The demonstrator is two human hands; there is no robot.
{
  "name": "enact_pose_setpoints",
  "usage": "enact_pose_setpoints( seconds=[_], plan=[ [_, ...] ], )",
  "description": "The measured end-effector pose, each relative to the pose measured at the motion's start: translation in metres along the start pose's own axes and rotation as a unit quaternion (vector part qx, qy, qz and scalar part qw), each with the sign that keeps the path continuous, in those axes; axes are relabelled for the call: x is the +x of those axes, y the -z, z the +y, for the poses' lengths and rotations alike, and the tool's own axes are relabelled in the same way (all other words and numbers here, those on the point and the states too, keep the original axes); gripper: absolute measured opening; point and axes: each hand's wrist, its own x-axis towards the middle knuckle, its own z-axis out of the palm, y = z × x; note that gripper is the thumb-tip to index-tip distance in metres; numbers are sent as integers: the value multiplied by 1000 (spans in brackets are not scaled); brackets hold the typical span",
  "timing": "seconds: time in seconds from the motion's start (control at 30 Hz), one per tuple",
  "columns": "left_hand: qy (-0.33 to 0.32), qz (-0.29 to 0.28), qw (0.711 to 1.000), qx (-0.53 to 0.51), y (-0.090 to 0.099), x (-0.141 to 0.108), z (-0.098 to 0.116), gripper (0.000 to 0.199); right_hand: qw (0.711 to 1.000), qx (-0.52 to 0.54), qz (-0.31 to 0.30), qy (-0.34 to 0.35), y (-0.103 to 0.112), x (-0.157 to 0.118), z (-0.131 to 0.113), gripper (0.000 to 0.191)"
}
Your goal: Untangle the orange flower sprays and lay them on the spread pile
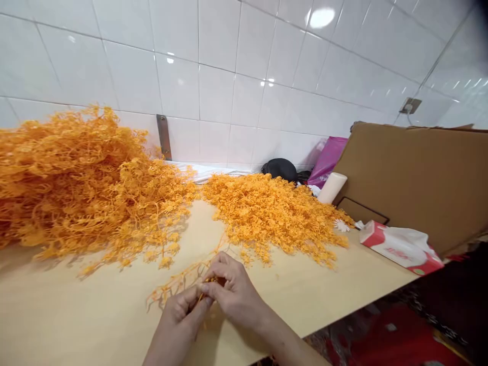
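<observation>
My left hand (183, 316) and my right hand (231, 284) meet low in the middle of the view, just above the table (328, 292). Both are closed on one orange artificial flower stem (175, 285), the thumbs and fingertips pinching it close together. Its thin branches stick out to the left and away from me; the part between my fingers is mostly hidden. Beyond my hands lies a pile of orange sprigs (274, 213). A taller, looser heap of orange stems (87, 178) fills the left side.
White tiles cover the wall (217, 40) behind the table, with a metal bracket (163, 137) on it. To the right are a brown cardboard box (415, 178), a tissue pack (400, 249), a pale roll (332, 188), a purple bag (328, 160) and a black case (280, 169).
</observation>
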Motion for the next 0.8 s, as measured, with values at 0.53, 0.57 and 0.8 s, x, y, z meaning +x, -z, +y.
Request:
enact_pose_setpoints(
  seconds=[0.53, 0.57, 0.8],
  plan=[
    [20, 23, 1000, 6, 8, -20, 7, 38, 911, -339, 221, -81, 100, 14, 53, 26],
    [16, 17, 998, 50, 10, -22, 8, 38, 884, -410, 212, -76, 97, 11, 56, 27],
    [-89, 41, 937, 336, 23, -52, 34, 27, 854, -508, 106, 33, 63, 1, 61, 36]
  ],
)
